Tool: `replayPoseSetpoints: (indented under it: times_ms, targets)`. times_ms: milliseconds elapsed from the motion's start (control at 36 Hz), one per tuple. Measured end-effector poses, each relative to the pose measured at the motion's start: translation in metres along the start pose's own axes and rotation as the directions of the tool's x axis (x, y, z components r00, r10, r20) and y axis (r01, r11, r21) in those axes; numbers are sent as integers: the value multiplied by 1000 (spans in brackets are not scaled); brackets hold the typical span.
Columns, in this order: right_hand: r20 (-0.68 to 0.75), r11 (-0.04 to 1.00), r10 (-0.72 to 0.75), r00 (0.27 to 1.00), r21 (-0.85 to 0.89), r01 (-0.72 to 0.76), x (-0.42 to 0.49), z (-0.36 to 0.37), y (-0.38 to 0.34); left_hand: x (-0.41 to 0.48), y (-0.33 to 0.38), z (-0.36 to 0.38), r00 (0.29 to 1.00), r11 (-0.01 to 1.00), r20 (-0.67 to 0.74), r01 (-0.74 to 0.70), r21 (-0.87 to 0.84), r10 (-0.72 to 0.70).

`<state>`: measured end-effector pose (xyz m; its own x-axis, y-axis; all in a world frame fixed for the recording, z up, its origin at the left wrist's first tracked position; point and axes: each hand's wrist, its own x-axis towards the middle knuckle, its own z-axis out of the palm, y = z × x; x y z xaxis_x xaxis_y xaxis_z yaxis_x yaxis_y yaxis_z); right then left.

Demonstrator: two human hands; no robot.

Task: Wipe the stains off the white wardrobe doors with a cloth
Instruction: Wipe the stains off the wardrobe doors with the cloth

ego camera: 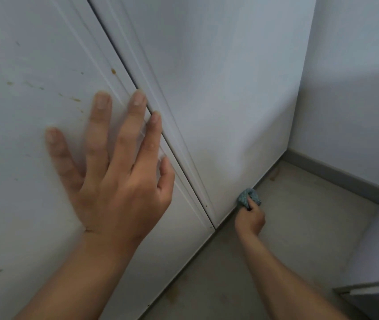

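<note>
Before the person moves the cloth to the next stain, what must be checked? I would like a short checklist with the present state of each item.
1. Grip of the right hand on the cloth: ok, fingers curl round it.
2. Contact of the cloth with the right door: ok, at its bottom edge.
3. The left hand lies flat on the left door: ok.
4. Left door free of stains: not ok, brown spots show above the fingers.
5. Right door clean: cannot tell.
6. Cloth clean enough: cannot tell, it is bunched.
</note>
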<state>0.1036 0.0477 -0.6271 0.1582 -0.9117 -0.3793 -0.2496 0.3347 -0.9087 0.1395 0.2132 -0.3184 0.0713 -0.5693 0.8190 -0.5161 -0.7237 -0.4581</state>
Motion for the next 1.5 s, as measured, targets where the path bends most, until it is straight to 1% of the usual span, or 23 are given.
replayPoseSetpoints:
  times_ms: [83, 194, 250, 333, 417, 500, 583, 667, 722, 778, 833, 861, 917, 972, 1000, 1028, 1139, 1167, 1222, 1278, 1334, 1417, 1500]
  targets:
    - [42, 1000, -21, 999, -14, 21, -21, 3, 19, 0, 1, 0, 1000, 1000, 0, 1, -15, -1]
    - [90, 999, -32, 995, -16, 34, -4, -7, 21, 1, 1, 0, 1000, 1000, -4, -21, -9, 21]
    - [85, 999, -30, 996, -26, 33, -1, -9, 16, 1, 1, 0, 1000, 1000, 8, -20, -14, 20]
    - [72, 1000, -18, 997, -2, 18, -21, -2, 14, 1, 1, 0, 1000, 1000, 6, -4, -7, 4]
    - [131, 1000, 19, 991, 5, -20, -47, 3, 31, 3, 2, -1, 1000, 1000, 19, -6, -29, 6]
    - [191, 1000, 12, 981, -18, -9, -49, -1, 46, 2, 2, -2, 1000, 1000, 23, -8, -30, 9]
    - [180, 1000, 17, 983, -18, -14, -32, -7, 40, 4, 1, -2, 999, 999, 13, -40, -31, 41]
    - [171, 1000, -5, 985, -29, 10, -45, -5, 34, 3, 0, -2, 999, 998, 22, -40, -45, 41]
    - [217, 1000, -2, 976, -17, 6, -65, -2, 40, 2, 0, -2, 999, 998, 27, -31, -62, 33]
    - [313, 1000, 2, 950, -19, 4, -69, -5, 49, 3, 0, -3, 999, 997, 25, -33, -73, 35]
    - [386, 997, -19, 922, -56, 45, -50, -13, 54, 4, -1, -2, 999, 995, 29, -36, -91, 39]
    - [383, 995, -32, 923, -80, 68, -34, -21, 50, 5, -1, -2, 999, 994, 31, -38, -103, 41]
    - [291, 994, -79, 954, -53, 98, 3, -36, 28, 3, -2, 0, 999, 992, 28, -34, -121, 37]
    - [75, 994, -105, 992, 22, 103, 45, -48, -8, 1, -2, 1, 999, 990, 33, -20, -143, 25]
    - [-30, 990, -120, 992, 67, 121, 66, -51, -27, 1, -1, 1, 999, 988, 40, -12, -154, 19]
    - [-102, 982, -129, 986, 126, 142, 86, -50, -48, 2, -2, 1, 999, 987, 43, -12, -161, 19]
    - [-278, 917, -125, 952, 333, 218, 139, -43, -125, 4, -2, 2, 999, 981, 42, -4, -196, 13]
    - [-297, 901, -116, 948, 370, 226, 150, -38, -138, 4, -1, 3, 999, 980, 39, 4, -200, 3]
    - [-270, 909, -121, 955, 357, 216, 171, -29, -150, 3, 0, 3, 1000, 980, 24, 10, -198, -6]
    - [-226, 921, -98, 969, 348, 174, 186, -25, -151, 2, 0, 6, 1000, 976, 31, 6, -219, 1]
    - [-229, 927, -74, 971, 344, 152, 191, -26, -151, -1, -2, 11, 999, 965, 51, 4, -261, 10]
    - [-196, 948, -126, 972, 265, 177, 178, -29, -147, -2, -5, 15, 995, 946, 92, -6, -324, 37]
    - [-158, 943, -182, 971, 252, 218, 144, -23, -125, -1, -6, 11, 997, 960, 68, -26, -279, 47]
